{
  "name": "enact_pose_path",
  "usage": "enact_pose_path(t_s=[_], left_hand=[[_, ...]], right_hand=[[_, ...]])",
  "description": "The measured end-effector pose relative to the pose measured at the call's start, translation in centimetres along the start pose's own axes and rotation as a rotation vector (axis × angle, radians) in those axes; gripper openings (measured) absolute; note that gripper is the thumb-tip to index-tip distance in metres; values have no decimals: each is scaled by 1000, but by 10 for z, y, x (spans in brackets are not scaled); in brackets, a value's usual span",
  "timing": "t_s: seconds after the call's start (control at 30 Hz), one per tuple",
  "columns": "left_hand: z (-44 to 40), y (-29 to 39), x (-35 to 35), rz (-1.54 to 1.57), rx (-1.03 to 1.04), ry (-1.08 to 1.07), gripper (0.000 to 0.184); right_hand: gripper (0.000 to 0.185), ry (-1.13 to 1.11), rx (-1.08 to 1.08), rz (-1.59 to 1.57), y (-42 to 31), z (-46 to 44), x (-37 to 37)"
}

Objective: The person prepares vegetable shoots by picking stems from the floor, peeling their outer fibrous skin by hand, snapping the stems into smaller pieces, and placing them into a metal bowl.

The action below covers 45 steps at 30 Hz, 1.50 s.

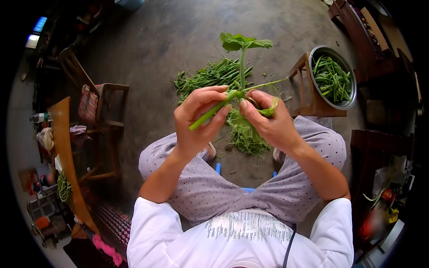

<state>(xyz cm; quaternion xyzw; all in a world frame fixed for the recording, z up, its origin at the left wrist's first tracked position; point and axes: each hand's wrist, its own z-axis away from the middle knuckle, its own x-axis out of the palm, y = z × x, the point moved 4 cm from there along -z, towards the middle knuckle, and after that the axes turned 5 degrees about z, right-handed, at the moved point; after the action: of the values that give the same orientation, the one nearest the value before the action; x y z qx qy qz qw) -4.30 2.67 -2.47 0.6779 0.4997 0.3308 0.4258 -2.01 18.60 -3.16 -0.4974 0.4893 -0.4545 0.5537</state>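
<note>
A green leafy vine stem [208,116] is held up in front of me between both hands. One broad leaf [243,42] stands at the top of its upright stalk, and a thin tendril reaches out to the right. My left hand [196,116] pinches the thick stem, whose cut end points down to the left. My right hand [273,120] is closed at the joint of the stem, with a curled green piece under its fingers. Beyond my hands a pile of long green stems [216,73] lies on the floor. Below them is a heap of stringy green scraps [246,136].
On the right, a metal basin [354,85] of cut green stems sits on a wooden stool [300,91]. To the left are a wooden chair [114,105] and a table edge [67,152] with a bundle of green strands [64,186]. Dark furniture lines the right side.
</note>
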Motion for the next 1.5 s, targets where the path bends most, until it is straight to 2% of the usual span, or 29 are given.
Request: enact_pose_path(t_s=[0.07, 0.1, 0.17, 0.23, 0.3, 0.47, 0.57, 0.7, 0.8, 1.03, 1.13, 1.2, 1.3, 1.43, 1.5], left_hand=[[0, -3, 1, 226, -220, -16, 22], [-1, -2, 0, 229, -218, -21, 22], [1, -8, -1, 277, -396, -31, 24], [2, -12, -2, 252, -407, -49, 25], [4, -17, -1, 200, -472, -89, 23], [4, -16, 7, 189, -449, -81, 21], [5, -17, 5, 263, -480, -50, 21], [-4, -17, -6, 348, -507, 43, 24], [-8, -18, -21, 535, -657, 181, 22], [-7, -23, -38, 778, -655, 196, 20], [-7, -23, -40, 782, -635, 209, 20], [-7, -24, -42, 804, -645, 229, 20], [-6, -27, -41, 815, -650, 224, 20], [-7, -25, -33, 831, -660, 202, 20], [-6, -26, -29, 814, -679, 199, 21]], right_hand=[[14, 62, -22, -6, -7, 0, -7], [14, 80, -21, 84, -11, -1, -11], [15, 97, -16, 174, -12, 0, -15], [16, 153, -121, 317, -17, 1, -15], [16, 154, -137, 323, -16, 0, -14], [17, 154, -138, 293, -15, -1, -8], [17, 50, -85, 241, -11, 1, 2], [16, -43, -87, 321, -8, 5, 12], [15, -11, -34, 337, -9, 7, 8], [16, -21, 4, 268, 2, 7, -4], [17, -57, 46, 306, -1, 9, -7], [18, -172, 132, 533, -1, 11, -9], [20, -51, 21, 711, 2, 9, -17], [18, -69, 91, 580, -2, 7, -23], [16, -26, 22, 539, -4, 7, -23]])
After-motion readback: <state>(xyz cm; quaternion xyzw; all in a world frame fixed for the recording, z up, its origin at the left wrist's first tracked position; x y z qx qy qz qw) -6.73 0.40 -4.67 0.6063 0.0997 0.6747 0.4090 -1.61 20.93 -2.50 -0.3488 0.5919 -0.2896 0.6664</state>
